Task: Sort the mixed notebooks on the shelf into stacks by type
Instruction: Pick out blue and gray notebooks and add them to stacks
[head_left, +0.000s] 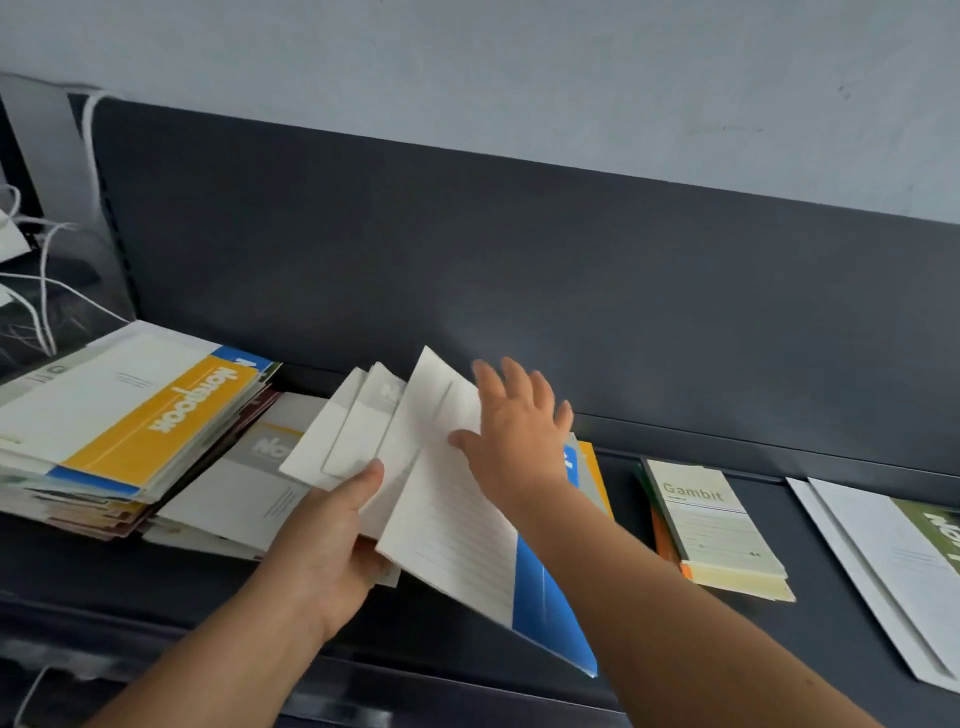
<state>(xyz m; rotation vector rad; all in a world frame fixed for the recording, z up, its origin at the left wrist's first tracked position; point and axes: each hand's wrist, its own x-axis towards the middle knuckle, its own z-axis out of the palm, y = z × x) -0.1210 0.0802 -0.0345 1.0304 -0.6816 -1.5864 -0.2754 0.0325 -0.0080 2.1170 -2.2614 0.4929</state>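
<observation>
Gripping a fan of pale notebooks (363, 431) at centre frame, the left hand (332, 540) has its thumb laid on top and its fingers curled underneath. The fan shows three or four overlapping white covers, tilted up toward the back panel (519, 260). Foremost in it is a lined notebook (447, 530), ruled face up, with a blue cover (545, 603) showing along its lower right edge. The right hand (519, 436) lies flat against the upper part of that ruled face, fingers straight and spread wide, holding nothing.

At left of the frame a mixed pile (104, 467) sits on the dark shelf (831, 623), thick and uneven, with a yellow-banded cover (156, 421) on top. A grey-banded notebook (244, 493) lies flat just beside the pile, partly hidden by the fan. Right of centre stands a Gambit stack (711, 525), pale green covers over an orange edge, apart from the hands. At the far right edge two white notebooks with a green band (904, 571) lie overlapped, cut off by the frame. White cords (44, 291) hang at upper left. Motion blur softens the right hand's fingertips.
</observation>
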